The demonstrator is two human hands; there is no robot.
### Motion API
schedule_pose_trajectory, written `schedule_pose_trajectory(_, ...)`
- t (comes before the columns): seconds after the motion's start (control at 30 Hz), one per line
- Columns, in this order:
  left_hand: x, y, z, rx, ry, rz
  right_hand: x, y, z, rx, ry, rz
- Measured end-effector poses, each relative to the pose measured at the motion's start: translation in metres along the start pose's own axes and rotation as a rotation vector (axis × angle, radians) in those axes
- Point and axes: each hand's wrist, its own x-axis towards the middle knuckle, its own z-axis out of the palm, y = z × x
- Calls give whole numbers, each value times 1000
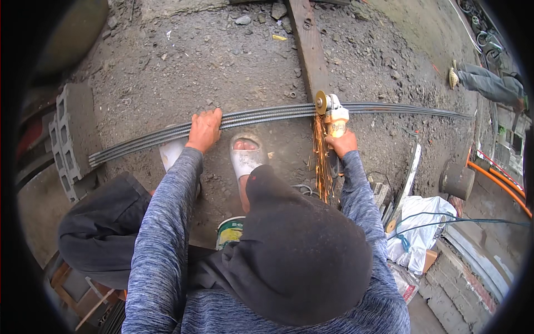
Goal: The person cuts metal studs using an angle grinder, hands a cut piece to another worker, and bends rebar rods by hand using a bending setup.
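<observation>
Several ribbed steel rebars [267, 113] lie side by side in a bundle running left to right in front of me. My left hand [205, 129] is closed over the bundle, left of its middle. In my right hand [342, 143] is an angle grinder [336, 119] with a yellowish body. Its cutting disc [321, 102] stands at the bars, and orange sparks [321, 161] stream from there toward me. Beneath the bars at that spot runs a wooden plank [308, 50], pointing away from me. My right fingers are partly hidden behind the grinder's body.
Hollow concrete blocks [65, 145] stand by the bars' left end. My sandalled foot [246, 153] is close behind the bars. A white sack [417, 225] with a dark cord lies at right, near orange pipes [500, 183]. Another person's leg [484, 80] shows at far right.
</observation>
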Motion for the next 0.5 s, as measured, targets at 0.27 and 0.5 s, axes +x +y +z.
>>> schedule_pose_trajectory(0.27,2,-1,3,-13,4,2,7,11,3,-74,-10,15)
schedule_pose_trajectory(0.5,1,-1,2,-48,15,2,14,29,11,-224,-13,-81)
